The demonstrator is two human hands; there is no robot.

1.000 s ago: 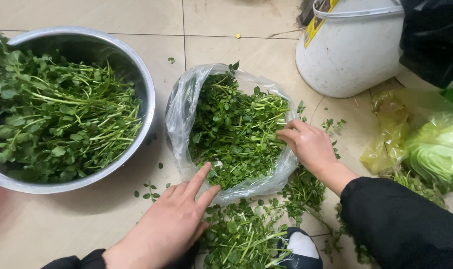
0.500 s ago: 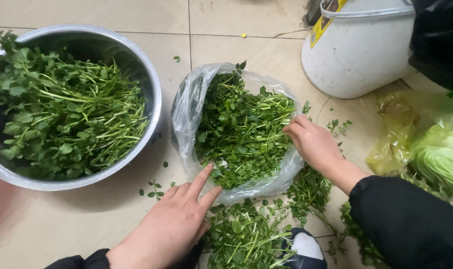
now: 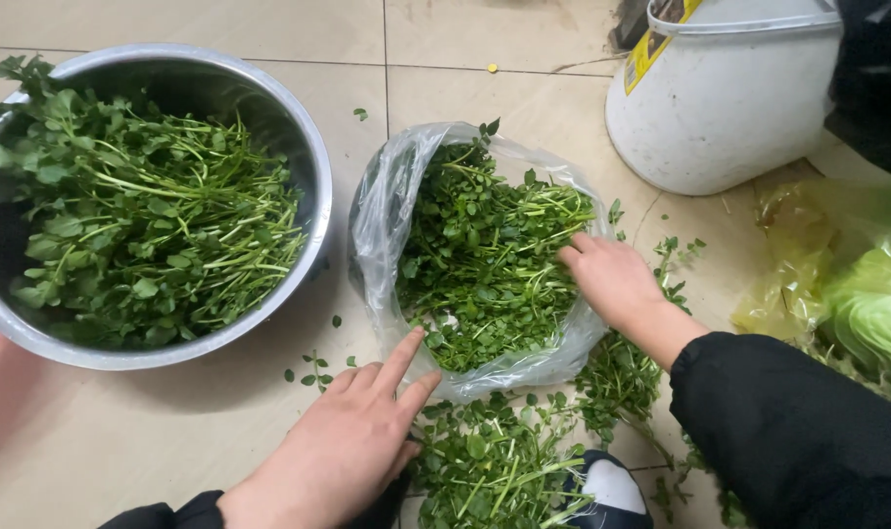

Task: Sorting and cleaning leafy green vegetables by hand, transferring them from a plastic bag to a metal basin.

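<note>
Seen from above on a tiled floor [image 3: 524,59], your two hands work at a clear plastic bag [image 3: 382,225] of leafy green sprigs [image 3: 485,255] that lies open between them, its mouth turned toward you. Your left hand [image 3: 352,446] rests at the bag's near edge, palm down, with the forefinger stretched out and touching the plastic rim while the other fingers lie loosely together beside it; it grasps nothing. Your right hand [image 3: 612,284] reaches in from the bag's right side, fingers bent and buried among the stems, so you cannot tell from here whether it is pinching a sprig or only pressing on the heap. A dark sleeve [image 3: 788,441] covers that arm up to the wrist.

To the left of the bag, just beside it, stands a wide steel bowl [image 3: 313,186] heaped with more of the same greens [image 3: 142,225], their pale stems lying mostly across the bowl. Loose sprigs [image 3: 485,465] lie scattered on the floor in front of the bag and under your right wrist, and a few single leaves dot the tiles between bowl and bag. A white plastic bucket [image 3: 720,108] with a yellow label stands behind the bag to the right, well apart from your hands. At the far right a yellowish transparent bag [image 3: 808,245] holds a pale green cabbage [image 3: 876,313].
</note>
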